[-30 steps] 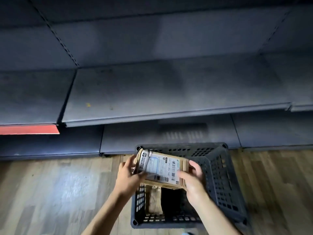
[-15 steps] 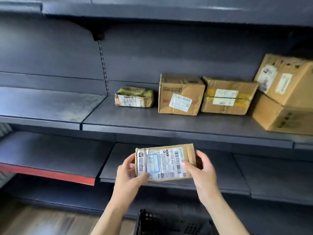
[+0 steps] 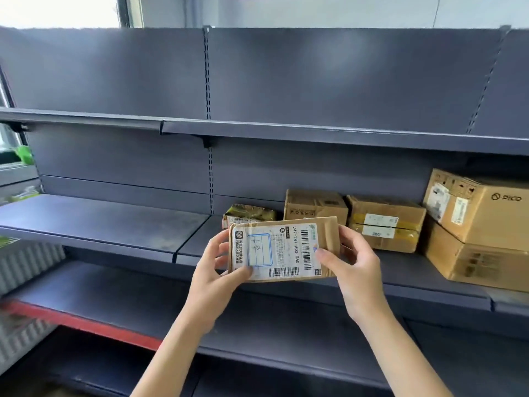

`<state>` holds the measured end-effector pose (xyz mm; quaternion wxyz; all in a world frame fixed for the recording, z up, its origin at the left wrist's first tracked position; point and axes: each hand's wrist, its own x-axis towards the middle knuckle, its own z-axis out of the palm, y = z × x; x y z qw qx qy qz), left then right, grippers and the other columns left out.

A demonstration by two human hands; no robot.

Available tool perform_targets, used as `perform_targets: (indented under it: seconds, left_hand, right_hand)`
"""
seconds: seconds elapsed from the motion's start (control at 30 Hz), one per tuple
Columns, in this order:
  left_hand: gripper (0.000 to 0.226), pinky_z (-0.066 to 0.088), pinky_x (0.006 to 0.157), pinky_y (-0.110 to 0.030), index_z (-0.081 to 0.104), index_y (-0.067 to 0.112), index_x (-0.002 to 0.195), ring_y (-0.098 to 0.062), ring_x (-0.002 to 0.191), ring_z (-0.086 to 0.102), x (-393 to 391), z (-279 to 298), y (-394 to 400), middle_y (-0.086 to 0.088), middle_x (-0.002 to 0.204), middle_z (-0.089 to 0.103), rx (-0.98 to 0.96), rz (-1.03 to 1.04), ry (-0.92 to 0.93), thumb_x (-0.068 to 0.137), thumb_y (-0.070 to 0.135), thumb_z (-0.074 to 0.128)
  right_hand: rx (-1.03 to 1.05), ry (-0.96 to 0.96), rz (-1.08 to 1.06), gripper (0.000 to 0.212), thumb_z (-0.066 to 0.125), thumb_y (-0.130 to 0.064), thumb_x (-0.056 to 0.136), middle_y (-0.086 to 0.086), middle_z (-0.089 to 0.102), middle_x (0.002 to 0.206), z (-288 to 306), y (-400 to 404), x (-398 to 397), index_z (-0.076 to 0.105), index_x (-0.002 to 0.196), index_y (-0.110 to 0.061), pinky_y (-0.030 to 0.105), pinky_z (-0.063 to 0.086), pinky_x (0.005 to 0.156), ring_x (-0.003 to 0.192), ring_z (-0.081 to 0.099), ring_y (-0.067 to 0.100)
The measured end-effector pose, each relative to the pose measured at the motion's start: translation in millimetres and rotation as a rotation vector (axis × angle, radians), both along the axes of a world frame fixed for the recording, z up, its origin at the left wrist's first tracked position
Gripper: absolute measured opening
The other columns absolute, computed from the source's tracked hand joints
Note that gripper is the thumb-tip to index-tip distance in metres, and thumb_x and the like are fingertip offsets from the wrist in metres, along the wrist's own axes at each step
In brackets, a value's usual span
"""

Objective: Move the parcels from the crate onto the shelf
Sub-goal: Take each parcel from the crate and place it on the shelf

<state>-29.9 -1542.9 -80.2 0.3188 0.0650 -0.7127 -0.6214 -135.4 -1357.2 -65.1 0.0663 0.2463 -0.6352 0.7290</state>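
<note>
Before dark grey metal shelving, my left hand and right hand grip the flat brown cardboard parcel with its white label by its short ends, mid-air; it seems light, stiff, easily pinched.

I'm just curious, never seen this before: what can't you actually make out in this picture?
- Head view: crate out of frame, below the bottom edge.
- Held parcel: small label print blurred; left hand and right hand cover its ends.
- Green-yellow packet: lower part hidden behind it.
- Pico box: cut off at right edge.
</note>
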Motion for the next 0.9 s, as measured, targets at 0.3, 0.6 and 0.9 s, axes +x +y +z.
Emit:
perform_targets:
  seconds: [0.3,0.6,0.9]
  left_hand:
    - [0.067,0.046,0.060,0.000,0.047,0.050,0.106,0.021,0.083,0.055,-9.7,-4.4,-12.3,0.015,0.101,0.058,-0.088,0.067,-0.036,0.076,-0.006,0.068]
    - [0.068,0.048,0.069,-0.002,0.046,0.045,0.108,0.000,0.108,0.051,-50.4,-24.9,-30.3,0.011,0.115,0.055,-0.129,0.082,-0.159,0.076,-0.012,0.064]
    - [0.074,0.049,0.083,-0.018,0.039,0.046,0.114,-0.001,0.109,0.053,-105.9,-40.1,-107.3,0.018,0.118,0.055,-0.196,0.161,-0.227,0.075,-0.011,0.065]
  right_hand:
    - [-0.021,-0.047,0.057,0.044,0.072,-0.005,0.075,-0.010,0.067,0.104,-15.4,-13.6,-17.5,0.058,0.109,-0.030,0.011,0.052,0.059,0.090,0.064,-0.003]
    - [0.045,-0.145,0.046,0.044,0.076,0.000,0.071,-0.006,0.070,0.099,-51.6,-32.9,-64.4,0.061,0.098,-0.031,0.035,0.054,0.082,0.096,0.064,0.013]
    - [0.146,-0.144,0.014,0.046,0.069,0.010,0.072,-0.007,0.066,0.099,-61.0,-109.8,-112.7,0.054,0.091,-0.029,0.036,0.051,0.086,0.098,0.062,0.014]
